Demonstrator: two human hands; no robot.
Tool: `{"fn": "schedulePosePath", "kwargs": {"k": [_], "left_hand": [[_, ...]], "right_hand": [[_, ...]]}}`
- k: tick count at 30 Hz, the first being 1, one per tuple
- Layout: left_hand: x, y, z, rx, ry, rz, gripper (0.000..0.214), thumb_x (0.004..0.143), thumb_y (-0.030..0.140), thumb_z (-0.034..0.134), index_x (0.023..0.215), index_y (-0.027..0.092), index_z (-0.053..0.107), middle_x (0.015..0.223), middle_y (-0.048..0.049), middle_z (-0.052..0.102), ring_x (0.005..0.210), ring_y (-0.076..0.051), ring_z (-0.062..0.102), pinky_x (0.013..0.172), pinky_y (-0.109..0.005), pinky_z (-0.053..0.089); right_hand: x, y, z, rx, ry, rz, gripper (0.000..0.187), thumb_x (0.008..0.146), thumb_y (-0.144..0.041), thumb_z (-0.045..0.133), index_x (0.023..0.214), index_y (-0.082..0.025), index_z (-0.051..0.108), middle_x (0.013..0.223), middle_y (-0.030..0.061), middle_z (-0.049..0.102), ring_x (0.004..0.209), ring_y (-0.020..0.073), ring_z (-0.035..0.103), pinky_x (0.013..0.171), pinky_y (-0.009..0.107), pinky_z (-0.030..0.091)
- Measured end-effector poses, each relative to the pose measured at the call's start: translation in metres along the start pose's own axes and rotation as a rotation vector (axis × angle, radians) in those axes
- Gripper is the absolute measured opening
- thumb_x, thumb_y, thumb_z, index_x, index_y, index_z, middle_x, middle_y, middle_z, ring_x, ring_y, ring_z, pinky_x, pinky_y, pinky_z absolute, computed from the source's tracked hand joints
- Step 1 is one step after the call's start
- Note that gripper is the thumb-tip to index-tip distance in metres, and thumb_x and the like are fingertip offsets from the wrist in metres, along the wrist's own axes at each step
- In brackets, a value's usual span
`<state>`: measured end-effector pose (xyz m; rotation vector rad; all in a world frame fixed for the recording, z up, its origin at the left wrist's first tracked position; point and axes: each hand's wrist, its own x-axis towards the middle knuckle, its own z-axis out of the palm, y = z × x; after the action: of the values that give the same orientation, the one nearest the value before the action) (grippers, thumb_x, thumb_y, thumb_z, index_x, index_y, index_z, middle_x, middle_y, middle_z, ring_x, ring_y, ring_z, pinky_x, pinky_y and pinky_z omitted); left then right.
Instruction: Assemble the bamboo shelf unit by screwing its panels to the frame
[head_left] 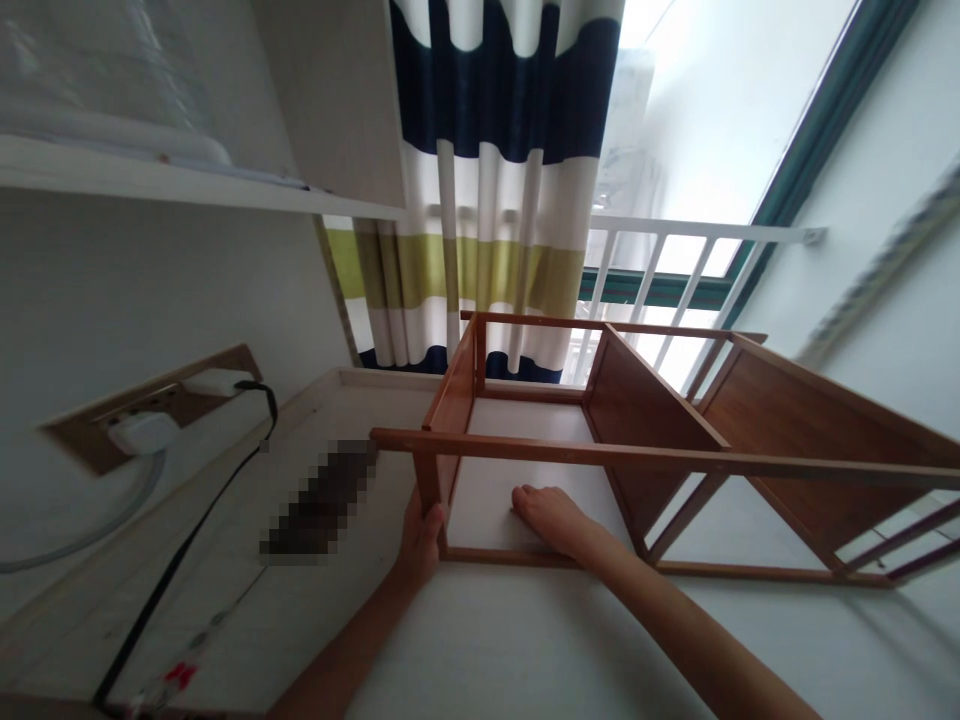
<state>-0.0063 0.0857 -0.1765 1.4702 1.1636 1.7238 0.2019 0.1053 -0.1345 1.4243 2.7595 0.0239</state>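
Three-tier wooden shelf rack (649, 430) on its side along the white surface (495, 640), its far side toward the striped curtain (487, 110). From where I stand, step in hand looks like handling the rack by its near-left end: one hand bracing, the other at work in the end bay. Judgement: any move from here calls for a firm hold at that end, with the far end kept from swinging.

Both forearms come up from below, roughly parallel to neither rail. Left hand (420, 540): clamped on the end post (427, 480), thumb on the near face. Right hand (553, 515): inside the end bay, wrist over the lower rail (510, 558), fingers curled in; whether they close on anything, cannot tell.

White plug (146, 432): on the wall, well apart.
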Motion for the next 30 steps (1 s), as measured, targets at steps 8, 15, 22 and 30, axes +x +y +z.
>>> {"fn": "schedulePosePath", "kwargs": {"k": [8,15,22,30], "left_hand": [[-0.003,0.003,0.003,-0.068,-0.02,-0.024,0.063,0.073,0.065,0.048,0.112,0.015,0.057,0.092,-0.0116,0.061,0.099,-0.028,0.055,0.096,-0.039,0.039],[-0.003,0.007,0.002,-0.081,-0.051,-0.017,0.064,0.074,0.065,0.046,0.114,0.016,0.056,0.095,-0.0117,0.06,0.098,-0.028,0.054,0.096,-0.039,0.038],[-0.003,0.008,0.003,-0.092,-0.086,-0.005,0.064,0.075,0.066,0.043,0.114,0.016,0.055,0.096,-0.0123,0.061,0.099,-0.028,0.054,0.093,-0.039,0.04],[-0.002,0.007,0.001,-0.101,-0.079,-0.044,0.068,0.071,0.07,0.045,0.11,0.016,0.058,0.09,-0.0118,0.062,0.094,-0.027,0.056,0.089,-0.038,0.042]], "right_hand": [[-0.011,0.019,0.002,0.177,0.112,0.056,0.021,0.093,-0.023,0.043,0.107,-0.013,0.054,0.1,0.005,0.057,0.085,0.0142,0.057,0.078,0.034,0.049],[-0.026,0.035,0.007,0.273,0.08,0.064,0.019,0.089,-0.018,0.049,0.107,-0.014,0.056,0.101,0.0041,0.057,0.085,0.0137,0.056,0.08,0.033,0.047],[-0.033,0.044,0.011,0.218,0.077,0.201,0.022,0.088,-0.02,0.051,0.109,-0.014,0.055,0.106,0.0061,0.054,0.086,0.0151,0.055,0.078,0.035,0.047],[-0.034,0.042,0.014,0.23,0.152,0.217,0.013,0.087,-0.022,0.054,0.092,-0.012,0.06,0.092,0.0035,0.059,0.079,0.0129,0.057,0.074,0.031,0.048]]}}
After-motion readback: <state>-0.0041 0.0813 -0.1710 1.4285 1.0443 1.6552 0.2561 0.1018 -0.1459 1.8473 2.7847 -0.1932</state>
